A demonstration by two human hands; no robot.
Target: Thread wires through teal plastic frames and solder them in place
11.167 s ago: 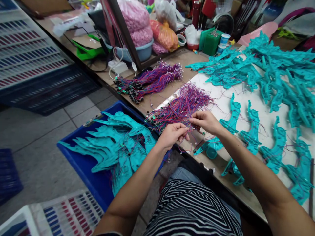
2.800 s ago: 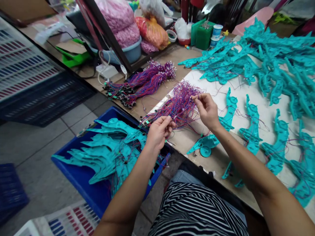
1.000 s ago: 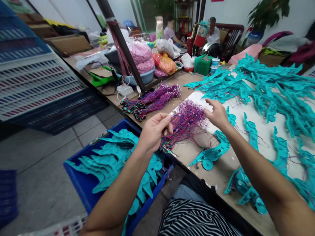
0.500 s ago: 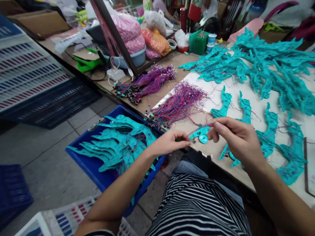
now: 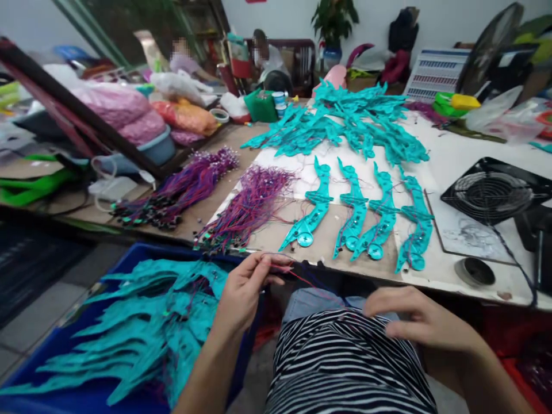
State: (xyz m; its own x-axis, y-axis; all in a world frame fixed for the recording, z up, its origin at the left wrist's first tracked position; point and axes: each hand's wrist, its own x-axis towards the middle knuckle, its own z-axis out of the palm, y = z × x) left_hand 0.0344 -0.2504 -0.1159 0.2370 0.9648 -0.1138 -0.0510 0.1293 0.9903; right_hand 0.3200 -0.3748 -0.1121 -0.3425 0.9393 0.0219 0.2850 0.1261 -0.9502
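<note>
Head view: teal parts (image 5: 319,216) across worktable (image 5: 457,145); potted plant (image 5: 334,23) behind.

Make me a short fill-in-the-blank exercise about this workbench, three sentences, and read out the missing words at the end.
The thin wires are pinched in the person's ____ hand.
The tray that holds stacked turquoise parts is coloured ____.
Nearer than the turquoise pile, ____ turquoise pieces lie side by side on the table.
Missing words: left; blue; four.

a workshop: wire bundles (image 5: 256,204), teal plastic parts (image 5: 319,195)
</note>
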